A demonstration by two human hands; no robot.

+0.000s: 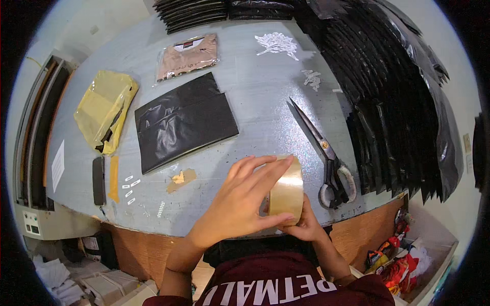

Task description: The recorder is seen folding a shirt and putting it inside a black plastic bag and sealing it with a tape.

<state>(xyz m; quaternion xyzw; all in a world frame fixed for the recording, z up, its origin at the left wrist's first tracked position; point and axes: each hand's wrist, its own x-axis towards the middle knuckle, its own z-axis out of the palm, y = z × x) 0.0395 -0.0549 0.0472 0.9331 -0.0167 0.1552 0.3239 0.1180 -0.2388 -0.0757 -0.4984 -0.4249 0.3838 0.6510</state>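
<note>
A wide roll of clear packing tape (287, 191) is held upright above the table's front edge. My left hand (241, 195) spans its left side, with fingers over the top and the thumb along the lower rim. Behind and below the roll, my right hand (306, 223) grips its lower right part; some of those fingers are hidden. Right of the roll lie tailor's shears (323, 147) with wrapped handles, their blades pointing away from me. A folded black plastic sheet or bag (183, 122) lies flat beyond my left hand.
A bagged tan shirt (189, 55) and a yellow plastic package (107, 111) lie beyond. White paper slips (277, 44) are heaped at the back. Stacked black plastic packages (390, 103) line the right side. A dark oblong object (98, 180) and small labels (130, 189) lie left.
</note>
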